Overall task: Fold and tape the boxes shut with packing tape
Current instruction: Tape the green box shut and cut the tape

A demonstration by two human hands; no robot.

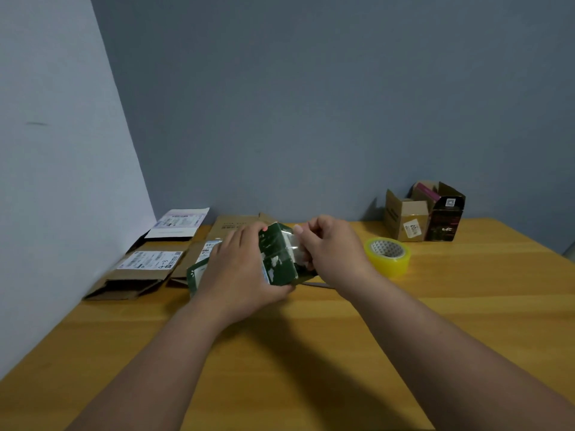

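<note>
A small dark green box point(278, 259) is held just above the wooden table point(311, 353), at its middle. My left hand point(239, 269) grips the box from the left, fingers over its top and thumb under it. My right hand point(329, 247) pinches a strip of clear tape point(294, 248) against the box's right end. A yellowish roll of packing tape point(389, 255) lies flat on the table just right of my right hand.
Flattened cardboard boxes with shipping labels point(146, 269) lie at the left by the wall, with another flat brown one point(236, 227) behind my hands. A brown box point(404, 220) and a dark box point(443, 219), both with flaps up, stand at the back right.
</note>
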